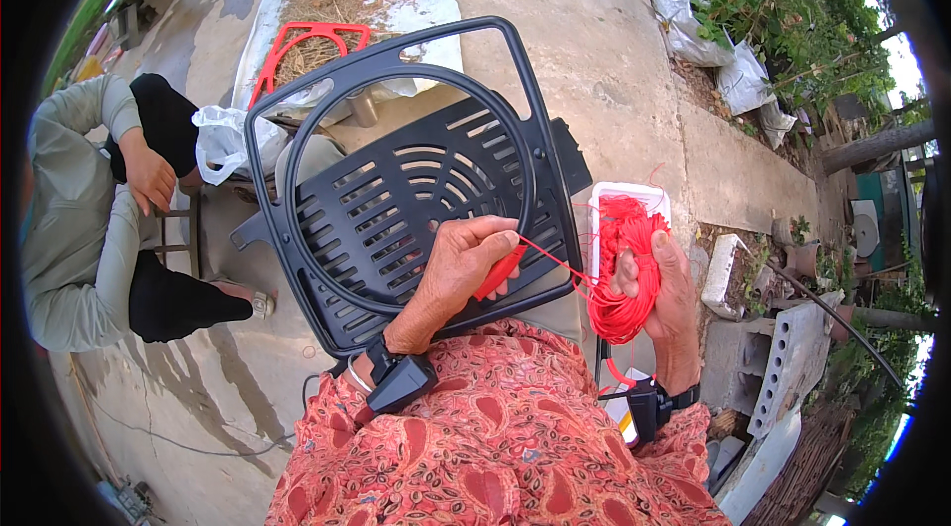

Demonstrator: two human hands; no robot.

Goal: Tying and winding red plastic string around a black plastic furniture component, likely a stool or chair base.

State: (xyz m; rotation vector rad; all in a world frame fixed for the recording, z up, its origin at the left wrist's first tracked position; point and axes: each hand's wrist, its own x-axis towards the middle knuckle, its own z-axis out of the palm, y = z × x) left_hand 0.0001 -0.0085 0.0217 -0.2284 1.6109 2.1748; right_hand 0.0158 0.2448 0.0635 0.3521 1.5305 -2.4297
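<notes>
Early stage: left hand [464, 263] pinching red cord [555, 264] at black hoop [411, 191], 6 o'clock; right hand [662, 293] gripping cord bundle [626, 268]; rim mostly bare

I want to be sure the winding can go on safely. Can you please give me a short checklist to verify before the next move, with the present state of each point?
1. Left hand grips the black metal ring and a red strip: ok.
2. Right hand holds the bundle of red plastic cord: ok.
3. Red cord strand runs taut between both hands, no knot seen: ok.
4. Black slotted plastic chair lies under the ring as support; whether it is steady: cannot tell.
5. Seated person in grey sleeves at the left is apart from the ring: ok.
6. How much cord remains in the bundle: cannot tell.
</notes>
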